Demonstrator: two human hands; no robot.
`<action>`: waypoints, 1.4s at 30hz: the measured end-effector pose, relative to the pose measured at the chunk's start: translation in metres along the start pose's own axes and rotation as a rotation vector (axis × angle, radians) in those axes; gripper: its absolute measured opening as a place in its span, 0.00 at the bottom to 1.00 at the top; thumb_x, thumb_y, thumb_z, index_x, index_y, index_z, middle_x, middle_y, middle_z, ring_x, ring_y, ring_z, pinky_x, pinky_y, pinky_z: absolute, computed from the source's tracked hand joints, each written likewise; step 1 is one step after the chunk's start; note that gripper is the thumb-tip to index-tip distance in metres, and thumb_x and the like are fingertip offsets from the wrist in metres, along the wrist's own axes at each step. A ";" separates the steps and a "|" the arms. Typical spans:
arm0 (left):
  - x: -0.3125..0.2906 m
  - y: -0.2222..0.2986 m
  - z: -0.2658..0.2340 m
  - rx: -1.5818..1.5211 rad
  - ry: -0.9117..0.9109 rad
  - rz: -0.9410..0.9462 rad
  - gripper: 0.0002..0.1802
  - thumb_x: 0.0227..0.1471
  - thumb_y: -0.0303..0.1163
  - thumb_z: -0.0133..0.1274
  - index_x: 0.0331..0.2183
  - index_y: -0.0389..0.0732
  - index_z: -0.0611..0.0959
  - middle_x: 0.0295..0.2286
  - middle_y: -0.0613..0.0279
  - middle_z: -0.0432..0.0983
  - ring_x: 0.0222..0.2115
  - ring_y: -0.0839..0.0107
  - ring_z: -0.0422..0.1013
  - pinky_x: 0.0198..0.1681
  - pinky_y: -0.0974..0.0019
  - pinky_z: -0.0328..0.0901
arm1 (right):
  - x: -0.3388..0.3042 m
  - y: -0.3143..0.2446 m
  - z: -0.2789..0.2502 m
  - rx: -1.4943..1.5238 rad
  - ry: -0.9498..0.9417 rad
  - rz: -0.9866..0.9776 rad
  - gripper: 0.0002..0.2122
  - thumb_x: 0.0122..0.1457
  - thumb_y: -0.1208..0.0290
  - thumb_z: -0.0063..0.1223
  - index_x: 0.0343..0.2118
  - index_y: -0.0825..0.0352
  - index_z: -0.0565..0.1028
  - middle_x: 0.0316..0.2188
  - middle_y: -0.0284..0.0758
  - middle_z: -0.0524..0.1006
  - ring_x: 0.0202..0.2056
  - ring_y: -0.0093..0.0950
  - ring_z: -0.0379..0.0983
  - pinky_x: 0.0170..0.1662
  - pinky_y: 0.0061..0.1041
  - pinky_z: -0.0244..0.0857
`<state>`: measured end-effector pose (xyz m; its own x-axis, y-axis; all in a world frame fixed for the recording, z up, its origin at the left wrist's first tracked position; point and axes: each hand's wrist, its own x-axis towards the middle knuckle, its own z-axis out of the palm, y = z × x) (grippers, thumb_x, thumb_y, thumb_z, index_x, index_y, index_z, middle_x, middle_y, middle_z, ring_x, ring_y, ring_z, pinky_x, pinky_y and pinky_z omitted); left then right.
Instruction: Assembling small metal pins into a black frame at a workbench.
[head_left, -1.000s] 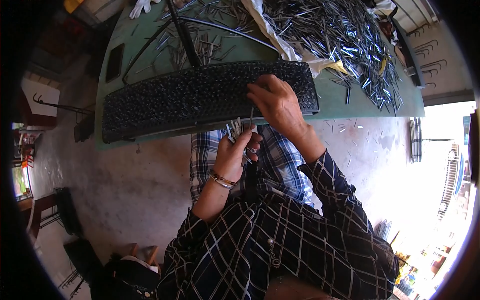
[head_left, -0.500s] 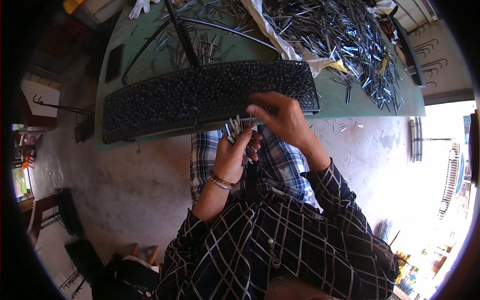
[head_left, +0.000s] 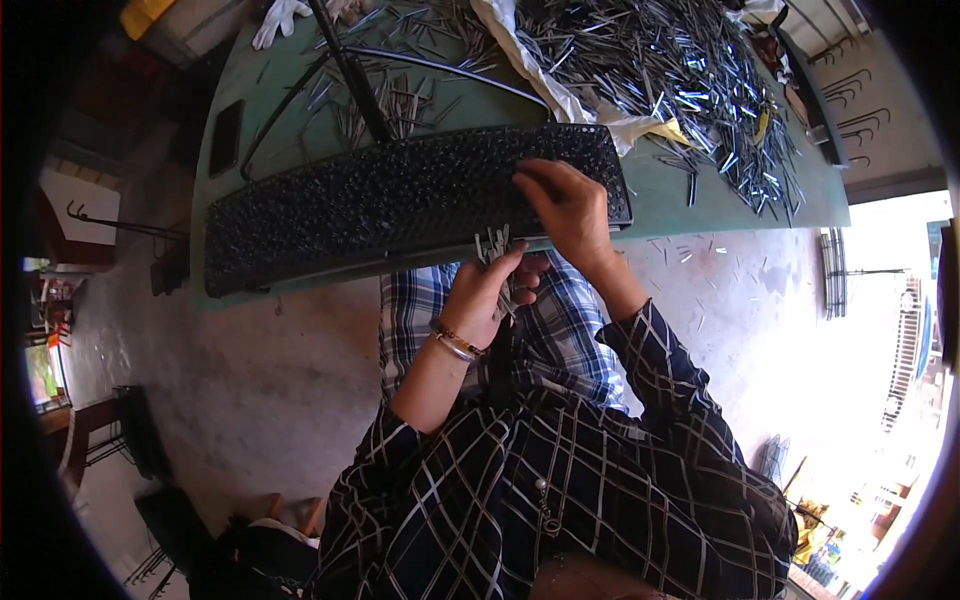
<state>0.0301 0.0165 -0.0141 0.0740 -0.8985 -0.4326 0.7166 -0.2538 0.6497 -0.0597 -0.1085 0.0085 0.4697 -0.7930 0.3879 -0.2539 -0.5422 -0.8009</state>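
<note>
My left hand (head_left: 482, 300) is wrapped round a bunch of thin metal strips (head_left: 492, 243), whose ends stick out above the thumb at the near edge of a long black perforated rack (head_left: 330, 210). The rack's holes are set with many small dark pieces, and its right part shows bare mesh. Over that right part hovers my right hand (head_left: 575, 212), its thumb and fingertips drawn together in a pinch. Whatever the pinch holds is too small or hidden to make out.
The rack lies along the near edge of a green table (head_left: 740, 195). A big heap of metal strips (head_left: 690, 90) covers the far right on a pale sheet (head_left: 535, 60). Toward the far left are a black metal stand (head_left: 350, 75), a dark phone-like slab (head_left: 227, 137) and a white glove (head_left: 280, 22).
My right hand has moved away from the bunch, up and right over the rack. The left hand, still round the strips, has shifted slightly right.
</note>
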 end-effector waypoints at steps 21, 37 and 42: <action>-0.013 -0.001 -0.001 -0.085 -0.037 0.085 0.13 0.57 0.32 0.46 0.42 0.38 0.75 0.35 0.59 0.76 0.36 0.69 0.74 0.36 0.65 0.72 | -0.027 -0.017 -0.025 0.381 -0.422 0.420 0.09 0.54 0.72 0.56 0.32 0.74 0.76 0.26 0.32 0.76 0.29 0.18 0.71 0.32 0.18 0.65; -0.007 -0.009 -0.005 -0.021 0.009 0.007 0.11 0.55 0.32 0.47 0.39 0.39 0.76 0.34 0.58 0.77 0.33 0.70 0.74 0.32 0.66 0.70 | 0.005 0.008 -0.019 0.233 -0.122 0.160 0.08 0.56 0.74 0.52 0.37 0.70 0.74 0.29 0.32 0.76 0.29 0.18 0.72 0.33 0.18 0.66; -0.006 -0.011 -0.012 -0.081 -0.012 -0.014 0.12 0.55 0.31 0.46 0.41 0.37 0.75 0.35 0.56 0.77 0.34 0.70 0.74 0.33 0.66 0.70 | 0.001 0.011 -0.012 0.132 -0.100 0.057 0.08 0.54 0.77 0.54 0.36 0.70 0.74 0.28 0.34 0.77 0.28 0.20 0.74 0.32 0.20 0.67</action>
<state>0.0298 0.0286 -0.0264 0.0554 -0.8996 -0.4332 0.7711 -0.2371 0.5909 -0.0727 -0.1183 0.0057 0.5409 -0.7864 0.2983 -0.1725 -0.4509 -0.8758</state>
